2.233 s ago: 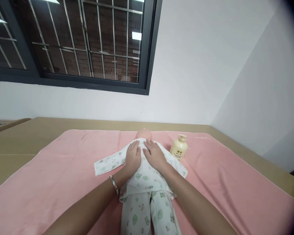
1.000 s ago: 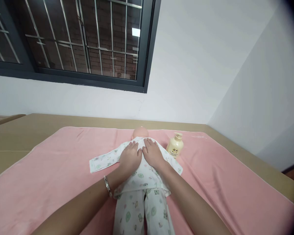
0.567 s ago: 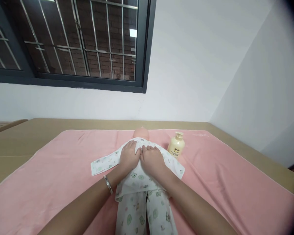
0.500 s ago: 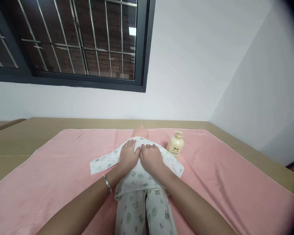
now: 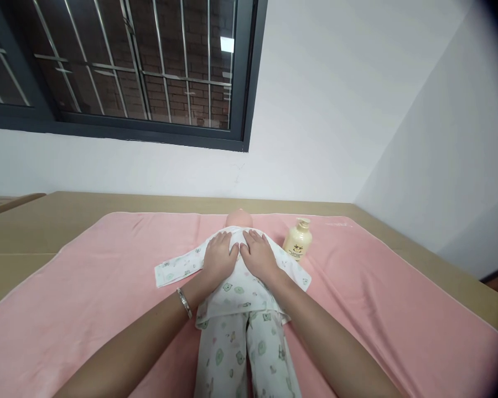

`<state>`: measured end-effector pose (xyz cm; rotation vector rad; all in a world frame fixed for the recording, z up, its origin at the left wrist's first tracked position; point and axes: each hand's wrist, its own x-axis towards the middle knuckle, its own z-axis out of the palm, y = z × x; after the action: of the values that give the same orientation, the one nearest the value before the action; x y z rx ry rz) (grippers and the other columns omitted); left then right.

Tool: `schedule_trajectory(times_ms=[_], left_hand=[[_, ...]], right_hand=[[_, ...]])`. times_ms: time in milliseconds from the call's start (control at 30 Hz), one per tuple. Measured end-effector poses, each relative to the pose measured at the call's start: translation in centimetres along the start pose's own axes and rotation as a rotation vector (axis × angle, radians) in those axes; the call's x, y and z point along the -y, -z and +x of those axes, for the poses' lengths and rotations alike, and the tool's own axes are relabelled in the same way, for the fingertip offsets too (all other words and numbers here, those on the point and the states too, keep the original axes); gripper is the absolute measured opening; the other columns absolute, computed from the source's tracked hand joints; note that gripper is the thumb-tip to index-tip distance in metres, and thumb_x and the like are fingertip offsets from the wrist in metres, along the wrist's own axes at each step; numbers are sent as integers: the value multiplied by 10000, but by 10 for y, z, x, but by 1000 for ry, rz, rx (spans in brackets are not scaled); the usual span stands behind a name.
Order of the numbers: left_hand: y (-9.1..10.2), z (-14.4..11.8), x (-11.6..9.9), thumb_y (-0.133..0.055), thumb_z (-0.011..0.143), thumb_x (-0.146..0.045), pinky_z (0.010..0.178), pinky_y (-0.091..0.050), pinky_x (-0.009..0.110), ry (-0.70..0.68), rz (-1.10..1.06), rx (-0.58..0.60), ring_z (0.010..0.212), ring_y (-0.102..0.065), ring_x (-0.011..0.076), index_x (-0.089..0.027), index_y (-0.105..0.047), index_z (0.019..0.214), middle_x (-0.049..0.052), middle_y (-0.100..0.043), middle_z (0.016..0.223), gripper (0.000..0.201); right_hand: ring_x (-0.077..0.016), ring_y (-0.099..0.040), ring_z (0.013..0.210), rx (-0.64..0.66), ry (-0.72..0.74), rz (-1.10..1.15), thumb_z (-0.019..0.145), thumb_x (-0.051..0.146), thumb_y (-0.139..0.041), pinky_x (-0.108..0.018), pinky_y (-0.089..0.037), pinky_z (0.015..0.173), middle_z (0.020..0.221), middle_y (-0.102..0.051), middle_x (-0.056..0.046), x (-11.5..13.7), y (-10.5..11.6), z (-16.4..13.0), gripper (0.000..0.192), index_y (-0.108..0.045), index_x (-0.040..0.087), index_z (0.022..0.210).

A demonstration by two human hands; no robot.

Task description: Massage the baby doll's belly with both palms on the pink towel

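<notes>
Doll (image 5: 239,219), one, on pink cloth (image 5: 120,265), wearing white shirt (image 5: 240,290). Left hand (image 5: 219,257), right hand (image 5: 259,256): flat, unclenched, both on shirt. Risk, judged: uneven pressing could bunch the shirt.

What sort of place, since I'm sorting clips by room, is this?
Possibly an infant-care practice room: a clothed, doll-like figure lies on a pink sheet beside a pump bottle.
</notes>
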<state>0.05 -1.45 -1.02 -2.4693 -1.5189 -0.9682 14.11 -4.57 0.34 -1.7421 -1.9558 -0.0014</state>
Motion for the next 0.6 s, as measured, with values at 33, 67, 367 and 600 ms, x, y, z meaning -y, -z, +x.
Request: schedule_trajectory(times_ms=[33, 67, 367, 600], left_hand=[[3, -1, -3, -372, 952, -287, 1058, -420, 436, -21, 46, 12, 1210, -559, 283, -101, -593, 1218, 154, -635, 1252, 392], [5, -2, -7, -349, 958, -263, 1027, -440, 431, -43, 93, 29, 1174, -583, 287, -88, -611, 1180, 168, -655, 1202, 386], [14, -8, -18, -328, 939, -184, 959, -470, 413, -69, 162, 75, 1084, -632, 280, -92, -654, 1055, 176, -693, 1077, 358], [5, 5, 1, -398, 931, -305, 1138, -303, 476, 50, -30, 163, 1359, -428, 293, -64, -525, 1312, 193, -511, 1408, 468]], right_hand=[[-230, -342, 1383, 0, 1, 0, 971, 324, -341, -403, -198, 1154, 1454, -449, -134, 0, 0, 1, 483, -464, 141, 1401], [-229, -352, 1377, 2, 2, -2, 968, 325, -352, -398, -202, 1152, 1447, -458, -133, -1, 1, 1, 480, -471, 143, 1396], [-222, -350, 1379, 30, 11, -44, 976, 315, -335, -389, -205, 1140, 1460, -445, -125, 1, 5, 0, 475, -451, 148, 1405], [-263, -520, 1210, -8, -8, -222, 990, 292, -305, -422, -247, 1098, 1236, -610, -187, 18, 8, -9, 442, -523, 76, 1308]])
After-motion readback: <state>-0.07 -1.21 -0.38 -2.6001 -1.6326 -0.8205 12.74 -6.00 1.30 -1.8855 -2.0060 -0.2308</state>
